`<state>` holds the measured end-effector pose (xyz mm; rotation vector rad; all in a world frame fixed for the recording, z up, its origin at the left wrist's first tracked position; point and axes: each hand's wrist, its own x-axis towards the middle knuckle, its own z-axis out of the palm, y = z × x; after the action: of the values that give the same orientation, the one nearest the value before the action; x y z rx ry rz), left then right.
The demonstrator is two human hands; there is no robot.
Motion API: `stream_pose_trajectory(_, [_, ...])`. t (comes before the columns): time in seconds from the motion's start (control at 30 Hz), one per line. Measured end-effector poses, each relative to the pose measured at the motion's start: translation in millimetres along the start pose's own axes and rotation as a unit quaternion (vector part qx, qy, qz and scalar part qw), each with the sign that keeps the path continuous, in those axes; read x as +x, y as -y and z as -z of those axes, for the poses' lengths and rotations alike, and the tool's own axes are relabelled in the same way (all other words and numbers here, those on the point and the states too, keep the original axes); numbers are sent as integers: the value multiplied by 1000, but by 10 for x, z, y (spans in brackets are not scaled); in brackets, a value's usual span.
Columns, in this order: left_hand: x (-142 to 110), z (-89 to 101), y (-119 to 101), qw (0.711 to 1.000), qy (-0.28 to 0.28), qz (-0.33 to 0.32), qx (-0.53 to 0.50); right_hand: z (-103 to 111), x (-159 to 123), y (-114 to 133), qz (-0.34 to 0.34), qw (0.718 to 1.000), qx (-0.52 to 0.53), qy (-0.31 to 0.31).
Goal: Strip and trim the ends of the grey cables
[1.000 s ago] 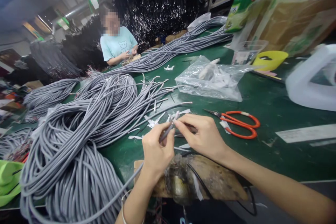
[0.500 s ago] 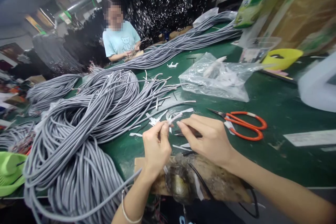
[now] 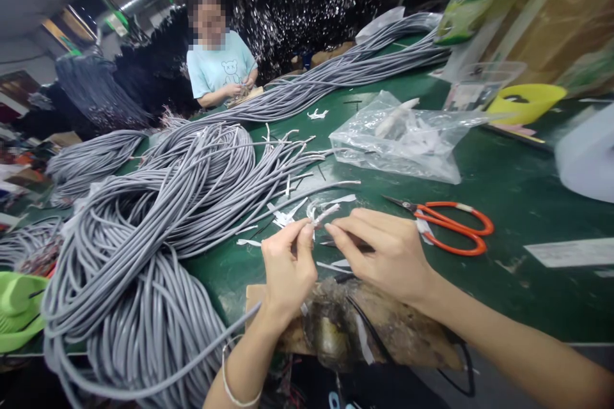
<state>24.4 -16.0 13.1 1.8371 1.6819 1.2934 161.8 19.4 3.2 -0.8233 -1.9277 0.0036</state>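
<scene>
Frayed cable end (image 3: 329, 211), whitish strands (image 3: 313, 212) splayed, pinched in left hand (image 3: 290, 263), tip slanting up rightward

Cable bundles (image 3: 119, 255) on desk (image 3: 537, 198), left of left hand (image 3: 290, 262); cable end (image 3: 329, 212) in left hand. Scissors (image 3: 446, 222) right of right hand (image 3: 384, 249); plastic bag (image 3: 407, 144) behind. Wooden board (image 3: 407, 335) at near edge, co-worker (image 3: 218, 70) at far side.

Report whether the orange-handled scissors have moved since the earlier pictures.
No: against the clear plastic bag, the orange-handled scissors keep their place; the whole view has shifted slightly.
</scene>
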Motion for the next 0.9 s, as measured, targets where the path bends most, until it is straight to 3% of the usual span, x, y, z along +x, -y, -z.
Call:
stream_pose_trajectory(0.27, [-3, -16, -11, 994, 6, -91, 53, 7, 27, 33, -94, 990, 96, 43])
stream_pose_trajectory(0.43, [-35, -31, -35, 1000, 9, -24, -4, -3, 7, 11, 29, 994, 98, -30])
stream_pose_trajectory(0.53, [16, -9, 26, 999, 2, 42, -13, -7, -7, 111, 108, 986, 127, -27])
stream_pose_trajectory(0.63, [98, 24, 97, 993, -40, 109, -3, -27, -18, 250, 185, 968, 172, 8])
stream_pose_trajectory(0.7, [121, 34, 114, 991, -42, 116, -48, -58, -19, 271, 130, 979, 154, 16])
stream_pose_trajectory(0.8, [95, 22, 95, 986, -18, 119, -117, -116, -14, 166, -15, 997, 78, 10])
stream_pose_trajectory(0.9, [51, 10, 71, 980, 8, 116, -160, -150, -16, 41, -78, 996, 40, 25])
